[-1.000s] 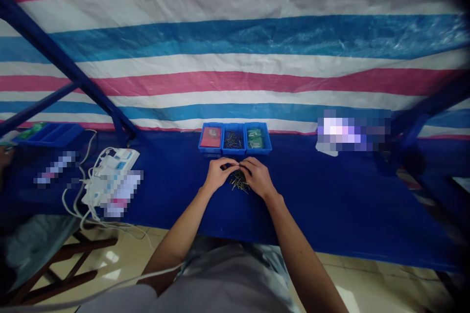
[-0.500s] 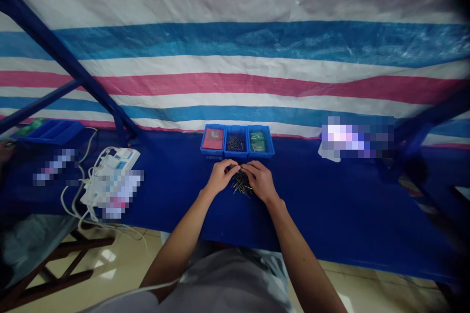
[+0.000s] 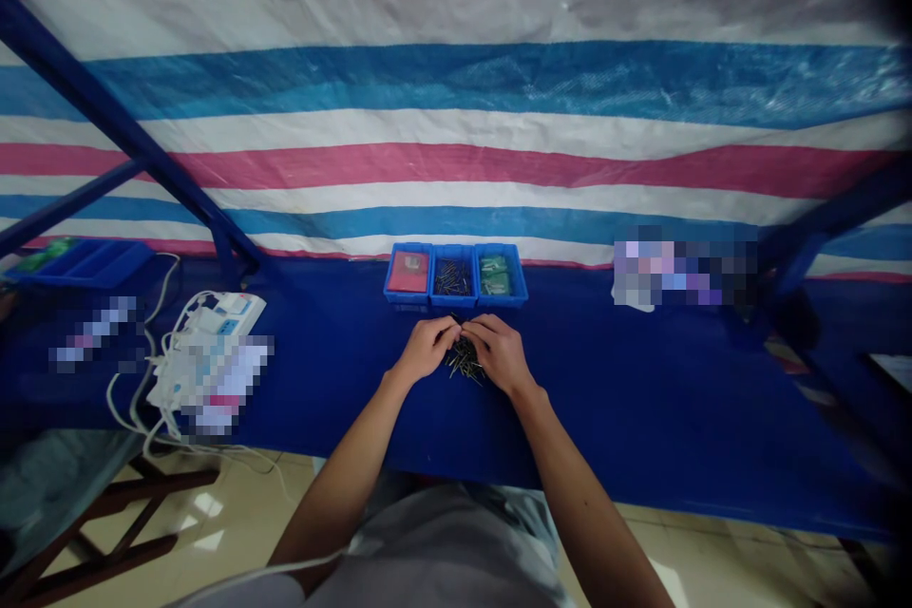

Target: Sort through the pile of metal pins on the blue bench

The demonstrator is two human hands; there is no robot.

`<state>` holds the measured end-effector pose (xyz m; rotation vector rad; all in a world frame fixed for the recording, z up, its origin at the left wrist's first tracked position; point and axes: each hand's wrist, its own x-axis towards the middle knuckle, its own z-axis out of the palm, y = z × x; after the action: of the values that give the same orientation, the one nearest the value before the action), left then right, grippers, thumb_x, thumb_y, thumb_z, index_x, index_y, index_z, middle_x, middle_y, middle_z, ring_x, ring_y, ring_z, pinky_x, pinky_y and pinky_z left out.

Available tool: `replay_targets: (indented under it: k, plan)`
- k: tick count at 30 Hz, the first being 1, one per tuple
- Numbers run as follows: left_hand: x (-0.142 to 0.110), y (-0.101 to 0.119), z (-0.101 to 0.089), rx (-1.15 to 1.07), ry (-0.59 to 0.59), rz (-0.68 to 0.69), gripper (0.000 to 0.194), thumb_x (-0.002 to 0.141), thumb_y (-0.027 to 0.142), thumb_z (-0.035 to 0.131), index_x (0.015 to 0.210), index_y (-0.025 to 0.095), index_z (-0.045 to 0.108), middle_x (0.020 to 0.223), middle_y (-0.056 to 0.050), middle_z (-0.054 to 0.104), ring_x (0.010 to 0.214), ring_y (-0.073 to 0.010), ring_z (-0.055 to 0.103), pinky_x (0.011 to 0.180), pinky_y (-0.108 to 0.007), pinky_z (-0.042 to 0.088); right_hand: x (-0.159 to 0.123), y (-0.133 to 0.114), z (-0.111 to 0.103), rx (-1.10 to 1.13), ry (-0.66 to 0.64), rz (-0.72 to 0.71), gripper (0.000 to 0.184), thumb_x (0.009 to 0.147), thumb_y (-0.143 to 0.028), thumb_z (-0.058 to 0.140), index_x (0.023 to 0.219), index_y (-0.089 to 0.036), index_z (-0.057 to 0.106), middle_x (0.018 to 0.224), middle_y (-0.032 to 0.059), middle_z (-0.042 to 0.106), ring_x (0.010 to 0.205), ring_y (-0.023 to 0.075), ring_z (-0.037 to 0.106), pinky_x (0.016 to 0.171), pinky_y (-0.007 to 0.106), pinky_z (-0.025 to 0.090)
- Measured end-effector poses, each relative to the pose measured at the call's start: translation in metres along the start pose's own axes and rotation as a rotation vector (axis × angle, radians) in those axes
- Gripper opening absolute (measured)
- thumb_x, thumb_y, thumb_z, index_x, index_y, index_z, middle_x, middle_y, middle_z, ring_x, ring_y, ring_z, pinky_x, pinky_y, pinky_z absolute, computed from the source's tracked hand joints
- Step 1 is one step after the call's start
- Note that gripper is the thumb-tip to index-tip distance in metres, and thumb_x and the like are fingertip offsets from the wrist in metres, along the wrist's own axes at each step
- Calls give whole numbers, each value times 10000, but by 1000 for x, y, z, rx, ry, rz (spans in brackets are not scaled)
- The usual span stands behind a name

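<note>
My left hand (image 3: pixel 427 349) and my right hand (image 3: pixel 500 351) meet fingertip to fingertip over a loose pile of thin, dark, screw-like metal pieces (image 3: pixel 466 362) on the blue table. Both hands have their fingers closed in a pinch; whatever lies between them is too small to make out. Just beyond stand three joined blue bins. The left one holds a red, flat packet (image 3: pixel 408 273), the middle one more dark screw-like pieces (image 3: pixel 452 276), and the right one green-and-white small pieces (image 3: pixel 495 275).
White power strips (image 3: pixel 232 318) with tangled cables lie to the left, beside a blurred-out item. A blue divided tray (image 3: pixel 100 263) is at the far left, near another person's sleeve or clothing. Blue metal posts (image 3: pixel 142 147) and a striped sheet (image 3: pixel 456 85) stand behind the table (image 3: pixel 641 418).
The view has shifted slightly, so the scene sits a little further left. My hands stay pinched together above the pile, with only slight finger movement.
</note>
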<state>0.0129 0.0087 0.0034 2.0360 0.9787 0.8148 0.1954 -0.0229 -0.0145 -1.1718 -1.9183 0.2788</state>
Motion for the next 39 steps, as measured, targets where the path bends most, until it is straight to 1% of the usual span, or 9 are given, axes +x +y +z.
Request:
replay_targets:
  k: [5,10,13,18,22,27,33,39]
  plan:
    - [-1,2,-1,-20,22,6,341,999,323,442,755,147,602,642,18,559,600,-108,512,637,-214,380,1,-4,-2,-2,-42,18,244,1017,-231,451,1012,-227,695,909,68,665,830,201,592,775,335,487]
    - [-1,5,-1,-41,47,31,356,998,319,447,724,146,596,656,4,582,627,-115,536,678,-221,405,4,-12,-5,7,-78,44,262,1030,-274,423,929,-218,658,870,64,618,834,199,574,764,322,458]
    - [-2,5,-1,-49,57,41,369,999,321,444,704,147,582,657,1,582,629,-115,535,678,-223,406,5,-14,-6,15,-92,59,292,1039,-297,395,889,-216,632,848,56,595,800,189,560,738,309,439]
    - [-2,3,0,-65,63,39,366,1000,324,443,708,149,578,664,-1,591,632,-116,543,682,-224,412,6,-16,-5,82,-123,99,315,1049,-305,358,866,-216,597,809,32,587,737,167,549,693,283,411]
    - [-2,2,1,-74,62,38,361,1000,326,443,721,150,590,681,-7,608,652,-122,563,700,-229,422,5,-17,-5,120,-130,151,342,1051,-331,357,817,-214,577,760,13,597,683,153,549,662,267,390]
    - [-1,2,1,-81,51,48,336,995,307,457,745,147,613,679,-3,611,640,-117,562,682,-225,410,3,-14,-2,83,-135,191,409,1055,-394,340,763,-207,558,677,-3,585,616,143,541,617,255,357]
    - [-1,2,0,-73,29,35,348,993,329,461,743,145,620,686,-12,621,650,-125,565,684,-227,418,3,-13,0,53,-128,189,470,1062,-424,311,749,-201,582,636,-11,568,553,129,520,579,260,328]
    - [-1,1,2,-76,36,27,345,992,316,468,730,146,616,684,-7,625,649,-121,569,692,-224,416,3,-11,1,9,-114,178,513,1064,-431,298,728,-197,607,605,-9,560,532,127,524,559,256,338]
